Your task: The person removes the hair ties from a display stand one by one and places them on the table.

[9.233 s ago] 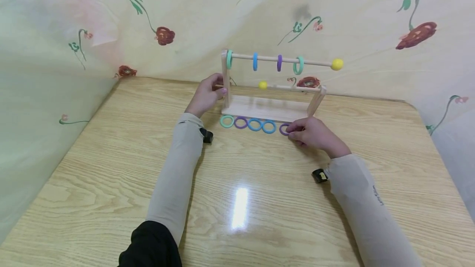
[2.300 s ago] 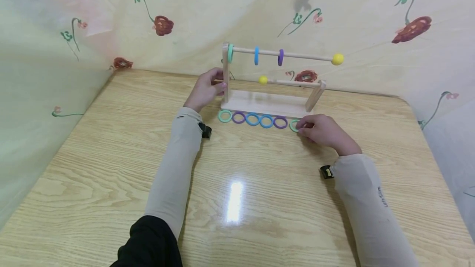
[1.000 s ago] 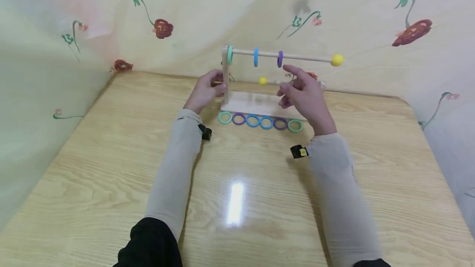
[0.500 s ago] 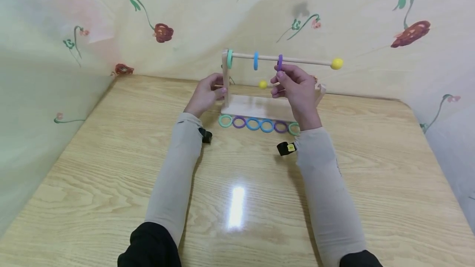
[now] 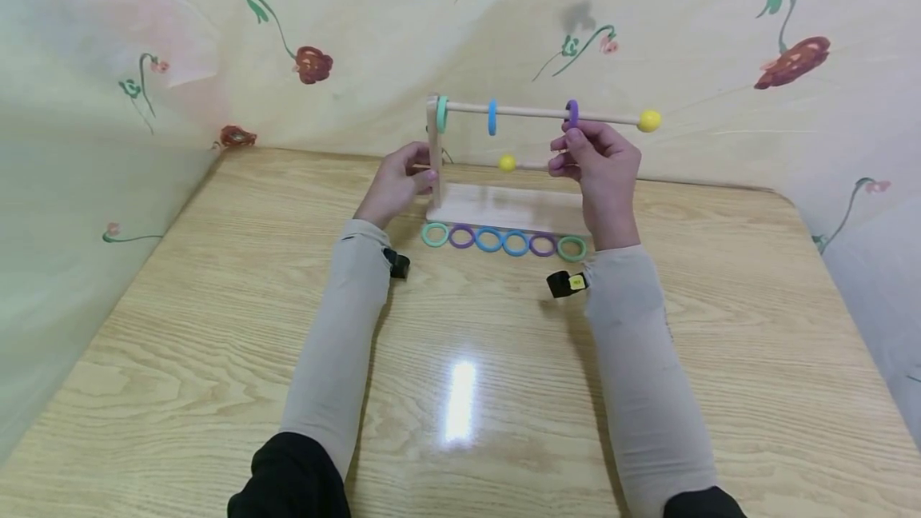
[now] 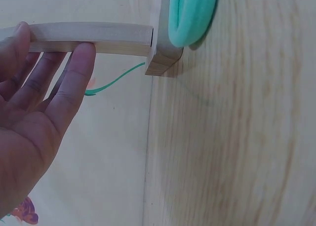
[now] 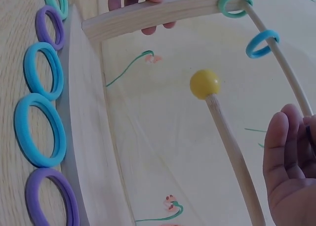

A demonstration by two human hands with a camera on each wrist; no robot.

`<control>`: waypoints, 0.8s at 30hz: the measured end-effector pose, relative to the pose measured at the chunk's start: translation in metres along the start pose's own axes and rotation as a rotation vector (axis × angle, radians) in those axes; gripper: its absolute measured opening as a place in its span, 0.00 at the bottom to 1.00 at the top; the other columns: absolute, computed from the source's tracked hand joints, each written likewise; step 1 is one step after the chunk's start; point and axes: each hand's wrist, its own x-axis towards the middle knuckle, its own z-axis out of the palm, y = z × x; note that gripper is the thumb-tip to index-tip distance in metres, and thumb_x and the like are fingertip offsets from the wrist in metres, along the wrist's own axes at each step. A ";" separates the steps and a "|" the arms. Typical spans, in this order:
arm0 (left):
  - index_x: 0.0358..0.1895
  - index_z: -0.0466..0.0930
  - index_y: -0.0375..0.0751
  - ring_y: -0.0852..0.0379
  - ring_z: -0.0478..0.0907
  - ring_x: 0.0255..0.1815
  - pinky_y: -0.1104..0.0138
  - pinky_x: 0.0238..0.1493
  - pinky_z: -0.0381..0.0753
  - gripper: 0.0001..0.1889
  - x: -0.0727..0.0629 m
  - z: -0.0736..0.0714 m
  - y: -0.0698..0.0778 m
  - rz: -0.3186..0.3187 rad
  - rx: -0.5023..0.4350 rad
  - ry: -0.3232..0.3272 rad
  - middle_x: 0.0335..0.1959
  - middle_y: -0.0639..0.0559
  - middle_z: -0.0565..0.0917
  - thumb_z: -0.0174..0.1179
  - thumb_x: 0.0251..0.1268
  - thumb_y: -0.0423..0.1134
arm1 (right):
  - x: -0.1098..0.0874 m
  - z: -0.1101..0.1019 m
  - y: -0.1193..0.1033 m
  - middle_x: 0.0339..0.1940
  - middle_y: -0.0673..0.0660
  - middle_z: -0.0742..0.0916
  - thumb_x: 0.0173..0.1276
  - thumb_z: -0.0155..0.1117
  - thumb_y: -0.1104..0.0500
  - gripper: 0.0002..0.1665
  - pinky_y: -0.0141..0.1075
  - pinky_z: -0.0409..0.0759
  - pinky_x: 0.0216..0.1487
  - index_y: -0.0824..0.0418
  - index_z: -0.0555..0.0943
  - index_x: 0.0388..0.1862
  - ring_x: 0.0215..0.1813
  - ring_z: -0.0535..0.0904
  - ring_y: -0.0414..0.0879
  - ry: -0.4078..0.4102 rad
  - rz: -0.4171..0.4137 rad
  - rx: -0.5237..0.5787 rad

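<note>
My left hand (image 5: 392,186) grips the left upright (image 5: 435,154) of a wooden stand (image 5: 504,202); in the left wrist view, thumb and fingers lie on opposite sides of that upright (image 6: 118,38). My right hand (image 5: 603,170) pinches a purple ring (image 5: 572,108) threaded on the upper rod (image 5: 532,111), right of its middle. Farther left on this rod hang a blue ring (image 5: 492,117) and, against the upright, a green ring (image 5: 442,114). A yellow ball (image 5: 649,121) caps the rod's right end. The right wrist view shows the right hand (image 7: 294,171) only partly.
Along the stand's front edge lies a row of rings: green (image 5: 435,245), purple (image 5: 462,248), two blue, purple (image 5: 543,255) and green (image 5: 572,260). A lower rod ends in another yellow ball (image 5: 507,163). Flowered cloth (image 5: 388,38) hangs behind the wooden table (image 5: 216,302).
A purple ring and then a green one joined the row's right end; the green came off the upper rod. My right hand then took the rod's purple ring and slid it right. The left hand stayed.
</note>
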 end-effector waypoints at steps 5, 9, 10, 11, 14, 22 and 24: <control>0.67 0.72 0.32 0.46 0.78 0.57 0.62 0.53 0.84 0.20 0.001 0.000 0.000 -0.001 -0.005 -0.003 0.57 0.40 0.78 0.54 0.74 0.25 | 0.000 -0.007 -0.002 0.29 0.64 0.87 0.68 0.69 0.66 0.11 0.36 0.88 0.31 0.75 0.83 0.44 0.24 0.84 0.49 0.043 -0.028 0.000; 0.67 0.72 0.32 0.46 0.78 0.58 0.61 0.54 0.84 0.20 0.001 0.000 0.000 -0.007 -0.001 -0.008 0.59 0.37 0.77 0.54 0.75 0.25 | 0.000 -0.011 -0.004 0.27 0.63 0.86 0.67 0.69 0.66 0.11 0.36 0.88 0.29 0.76 0.84 0.43 0.23 0.83 0.49 0.101 -0.034 0.004; 0.67 0.72 0.32 0.46 0.78 0.58 0.60 0.54 0.84 0.20 0.001 0.000 0.000 -0.006 -0.002 -0.010 0.59 0.36 0.77 0.54 0.75 0.25 | 0.000 -0.012 -0.005 0.27 0.64 0.86 0.67 0.69 0.66 0.12 0.36 0.88 0.29 0.76 0.84 0.43 0.22 0.83 0.49 0.112 -0.037 0.010; 0.67 0.72 0.32 0.46 0.78 0.58 0.60 0.54 0.84 0.20 0.001 0.000 0.000 -0.005 -0.003 -0.010 0.60 0.36 0.77 0.54 0.75 0.25 | 0.000 -0.013 -0.006 0.27 0.64 0.86 0.67 0.69 0.66 0.12 0.36 0.88 0.28 0.76 0.83 0.43 0.22 0.83 0.49 0.124 -0.039 0.016; 0.67 0.73 0.33 0.46 0.78 0.58 0.57 0.56 0.83 0.19 0.001 0.000 0.001 -0.003 -0.008 -0.009 0.60 0.35 0.77 0.54 0.75 0.26 | -0.002 -0.016 -0.009 0.27 0.64 0.86 0.68 0.69 0.65 0.13 0.36 0.88 0.28 0.76 0.82 0.43 0.23 0.84 0.50 0.146 -0.037 0.035; 0.67 0.72 0.33 0.46 0.78 0.58 0.60 0.54 0.84 0.20 0.001 0.000 0.001 -0.006 0.000 -0.002 0.59 0.36 0.77 0.55 0.75 0.26 | -0.005 -0.024 -0.011 0.30 0.66 0.87 0.69 0.69 0.64 0.12 0.36 0.88 0.30 0.72 0.81 0.45 0.27 0.85 0.53 0.152 0.001 0.041; 0.67 0.72 0.32 0.46 0.78 0.58 0.60 0.54 0.84 0.20 0.000 0.001 0.001 -0.007 -0.002 -0.002 0.59 0.36 0.77 0.55 0.75 0.26 | -0.005 -0.025 -0.011 0.30 0.65 0.87 0.68 0.70 0.65 0.12 0.37 0.88 0.30 0.71 0.80 0.45 0.27 0.85 0.52 0.152 -0.001 0.034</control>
